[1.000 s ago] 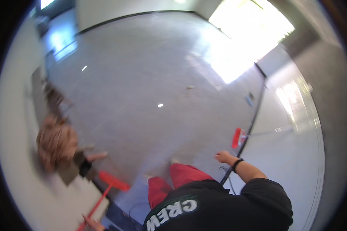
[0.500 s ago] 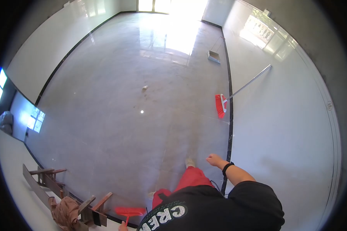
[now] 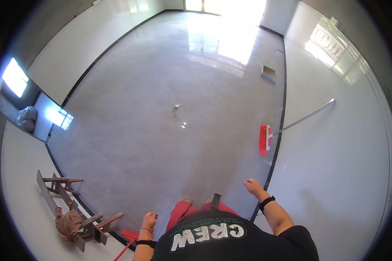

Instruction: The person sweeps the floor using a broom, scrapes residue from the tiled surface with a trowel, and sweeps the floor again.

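Note:
My left hand [image 3: 150, 219] is raised in front of the body at the lower middle, fingers curled, with nothing seen in it. Beside and behind that wrist is a red long-handled tool [image 3: 129, 235], broom or mop, its handle running down to the bottom edge. My right hand [image 3: 252, 186] hangs at the right, loosely closed and holding nothing visible. Farther forward, a broom [image 3: 263, 140] with red bristles stands with its metal handle leaning on the right wall, beyond the reach of either hand.
A dustpan [image 3: 268, 74] with a long handle stands by the right wall. Small debris [image 3: 177, 106] lies mid-floor. At the left, a wooden bench [image 3: 48, 191] and a brown cloth [image 3: 69, 225] sit along the wall. Bulky sacks [image 3: 27, 118] are at the far left.
My left hand has come away from the red tool's handle and moved up and forward. The tool now rests by the left wall. My view has turned left, and my body faces forward more squarely.

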`<state>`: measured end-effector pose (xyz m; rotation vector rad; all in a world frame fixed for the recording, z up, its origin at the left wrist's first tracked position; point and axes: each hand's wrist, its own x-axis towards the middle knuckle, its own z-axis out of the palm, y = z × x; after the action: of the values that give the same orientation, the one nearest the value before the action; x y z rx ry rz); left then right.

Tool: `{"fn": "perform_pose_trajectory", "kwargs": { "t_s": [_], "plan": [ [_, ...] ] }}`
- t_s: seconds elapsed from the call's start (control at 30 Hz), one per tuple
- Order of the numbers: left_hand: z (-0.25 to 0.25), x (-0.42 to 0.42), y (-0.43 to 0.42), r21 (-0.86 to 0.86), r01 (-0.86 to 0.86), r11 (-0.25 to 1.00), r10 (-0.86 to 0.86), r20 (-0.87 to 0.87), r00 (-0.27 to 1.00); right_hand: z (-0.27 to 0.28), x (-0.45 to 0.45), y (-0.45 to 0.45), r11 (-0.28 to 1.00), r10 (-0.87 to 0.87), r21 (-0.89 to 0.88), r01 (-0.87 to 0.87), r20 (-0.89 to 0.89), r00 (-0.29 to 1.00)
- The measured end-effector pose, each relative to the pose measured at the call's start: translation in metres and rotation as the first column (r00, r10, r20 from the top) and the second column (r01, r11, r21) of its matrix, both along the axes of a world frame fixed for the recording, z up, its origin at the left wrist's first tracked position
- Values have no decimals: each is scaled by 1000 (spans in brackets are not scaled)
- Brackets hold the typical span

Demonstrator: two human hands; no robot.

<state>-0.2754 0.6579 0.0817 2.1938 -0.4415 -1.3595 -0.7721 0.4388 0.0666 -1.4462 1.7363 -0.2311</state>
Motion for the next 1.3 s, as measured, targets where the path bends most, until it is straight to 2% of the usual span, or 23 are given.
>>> {"fn": "perform_pose_trajectory", "kwargs": {
  "t_s": [0.13,0.23,0.27,0.33,0.4,0.43,0.53,0.6,0.7,0.73,0.77,0.8,0.87,0.9,0.97,1.0,1.03,1.07,1.13,1.2,1.23,1.27,1.3],
  "plan": [
    [-35,-17,-53,-4,88,996,-88,-77,993,11,-4,-63,995,11,-98,-12,-12,1000],
    [-72,9,-81,74,277,958,-271,-82,959,14,-20,-96,990,-120,-72,122,24,992],
    [-83,25,-89,147,483,863,-489,8,872,16,-28,-104,977,-196,-73,200,62,979],
    [-94,37,-128,211,668,713,-694,76,716,26,-52,-126,952,-287,-90,293,82,955],
    [-91,40,-166,147,456,878,-464,22,885,33,-83,-147,855,-519,143,499,273,810],
    [-85,43,-185,127,341,931,-343,-9,939,37,-104,-160,839,-543,136,527,269,796],
    [-53,46,-238,131,-20,991,31,-85,996,40,-168,-197,699,-694,204,685,426,581],
    [-28,22,-279,50,-29,998,30,-29,999,54,-204,-235,612,-759,218,760,433,486],
    [-11,-21,-332,-125,-109,986,113,19,993,49,-275,-292,520,-801,78,850,391,454],
    [-11,-40,-339,-208,-175,962,181,11,983,51,-301,-315,429,-838,36,903,390,382],
    [-2,-68,-345,-204,-224,953,231,14,973,53,-325,-344,351,-861,-1,937,393,323],
    [16,-99,-349,-173,-139,975,146,29,989,55,-349,-359,327,-838,-31,944,452,305],
    [15,-136,-333,-46,-43,998,43,-4,999,-68,-517,-421,218,-912,21,976,359,196],
    [-2,-145,-323,35,-20,999,23,-61,998,-81,-529,-435,130,-910,-144,981,376,176],
    [18,-193,-319,105,-64,992,72,-73,995,-32,-545,-428,469,-777,-556,686,110,620],
    [13,-201,-308,102,-152,983,159,-57,986,-12,-547,-432,494,-758,-616,614,41,651],
    [1,-205,-300,81,-92,993,91,11,996,6,-551,-435,513,-741,-671,536,-31,671],
    [0,-216,-291,71,-20,997,15,78,997,7,-559,-449,334,-718,-672,661,272,640],
    [8,-233,-281,65,-131,989,123,111,986,17,-565,-488,142,-782,-236,961,568,255],
    [20,-240,-287,50,-214,975,206,139,969,18,-553,-526,332,-792,-203,921,471,389],
    [18,-241,-287,99,-82,992,60,206,977,31,-505,-536,472,-655,-172,865,588,475],
    [20,-242,-288,160,50,986,-91,261,961,42,-460,-549,674,-567,-153,722,519,640],
    [33,-251,-299,106,47,993,-78,302,950,62,-394,-550,827,-334,-201,526,577,745]
  ]
}}
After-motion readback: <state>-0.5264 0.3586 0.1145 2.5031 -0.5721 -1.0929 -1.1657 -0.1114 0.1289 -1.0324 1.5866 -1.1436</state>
